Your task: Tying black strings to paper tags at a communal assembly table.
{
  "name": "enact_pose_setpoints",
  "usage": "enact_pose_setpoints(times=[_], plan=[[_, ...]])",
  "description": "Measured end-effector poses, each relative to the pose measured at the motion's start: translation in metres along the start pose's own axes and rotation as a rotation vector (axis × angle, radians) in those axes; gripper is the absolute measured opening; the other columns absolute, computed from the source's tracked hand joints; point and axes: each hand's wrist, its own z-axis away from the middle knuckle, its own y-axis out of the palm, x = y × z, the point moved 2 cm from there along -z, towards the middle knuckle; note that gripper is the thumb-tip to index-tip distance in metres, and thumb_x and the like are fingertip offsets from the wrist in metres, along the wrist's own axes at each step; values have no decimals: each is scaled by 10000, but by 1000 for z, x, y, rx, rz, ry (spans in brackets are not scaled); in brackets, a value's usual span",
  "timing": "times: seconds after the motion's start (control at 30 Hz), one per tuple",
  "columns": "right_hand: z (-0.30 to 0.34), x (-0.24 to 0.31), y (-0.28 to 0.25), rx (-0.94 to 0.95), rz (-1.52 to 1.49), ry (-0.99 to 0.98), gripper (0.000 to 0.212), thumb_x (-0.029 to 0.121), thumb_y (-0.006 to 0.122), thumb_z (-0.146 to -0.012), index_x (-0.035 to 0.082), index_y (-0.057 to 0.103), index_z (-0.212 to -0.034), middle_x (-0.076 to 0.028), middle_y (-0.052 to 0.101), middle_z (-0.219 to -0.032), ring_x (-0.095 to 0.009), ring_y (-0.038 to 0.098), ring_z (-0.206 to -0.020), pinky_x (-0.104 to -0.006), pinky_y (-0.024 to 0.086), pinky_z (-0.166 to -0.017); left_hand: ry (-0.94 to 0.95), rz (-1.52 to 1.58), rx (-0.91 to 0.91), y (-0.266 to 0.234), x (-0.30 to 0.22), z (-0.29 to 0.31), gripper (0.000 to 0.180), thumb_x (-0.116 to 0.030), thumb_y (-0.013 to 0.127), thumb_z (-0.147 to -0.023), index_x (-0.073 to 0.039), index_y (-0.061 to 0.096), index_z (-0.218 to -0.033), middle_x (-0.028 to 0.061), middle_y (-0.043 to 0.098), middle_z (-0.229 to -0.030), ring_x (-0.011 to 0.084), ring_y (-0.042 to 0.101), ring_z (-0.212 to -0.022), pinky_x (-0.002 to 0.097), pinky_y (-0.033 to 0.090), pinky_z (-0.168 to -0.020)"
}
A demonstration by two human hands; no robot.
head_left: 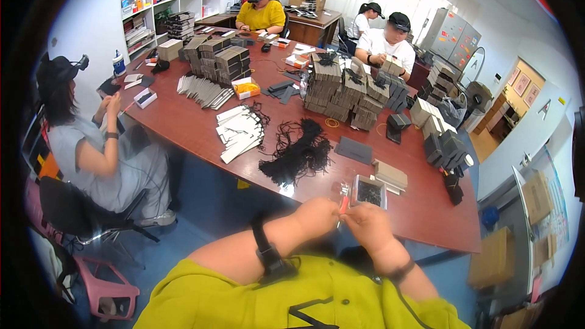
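Note:
My left hand point(320, 215) and my right hand point(370, 225) meet at the table's near edge, fingers closed in a pinch. Between their fingertips is a small slim red piece point(345, 203), with a thin pale tip pointing down; its kind is too small to tell. My right fingers seem to grip it, and what the left ones hold is hidden. Just beyond my right hand stands a small white box point(385, 197) of small black parts. A heap of black cords point(298, 153) lies ahead of my left hand, beside fanned white strips point(236, 134).
On the red table point(244, 176) stand stacks of grey boxes point(341, 92), a flat dark grey board point(354, 150) and pale flat boxes point(390, 175). One person point(103, 128) sits at the left; others work across the table. A pink stool point(106, 286) is at lower left.

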Motion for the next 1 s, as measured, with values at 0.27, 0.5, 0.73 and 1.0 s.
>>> enact_pose_setpoints(times=[0.27, 0.5, 0.73, 1.0], plan=[[10, -6, 19, -55, -786, 339, 132, 106, 615, -849, 9, 649, -932, -33, 618, -736, -136, 584, -659, -263, 458, -611, -347, 1584, 347, 6, 22, -4, 133, -126, 626, -844, -6, 635, -902, 38, 630, -775, 95, 554, -630, 209, 437, -569], [13, -9, 46, -100, -929, 358, 197, 167, 505, -926, 7, 620, -928, -2, 525, -769, -75, 465, -686, -197, 367, -602, -371, 1487, -289, 25, 0, -6, 76, -62, 609, -849, -6, 640, -889, 14, 597, -811, 91, 553, -753, 229, 432, -648], [14, -23, 48, 123, -1810, 839, 133, 179, 567, -878, 51, 580, -843, 33, 494, -669, -50, 410, -573, -191, 317, -508, 405, 472, -418, 7, 12, 0, 113, 9, 685, -758, -20, 651, -862, 54, 598, -839, 117, 553, -761, 236, 436, -654], [15, -10, 23, -46, -1315, 581, 67, 56, 625, -824, -5, 651, -837, -9, 563, -699, -74, 489, -625, -205, 382, -573, 4, 1168, -126, 9, -1, 6, 60, -11, 646, -796, 3, 603, -834, 43, 587, -845, 108, 547, -758, 225, 425, -671]])
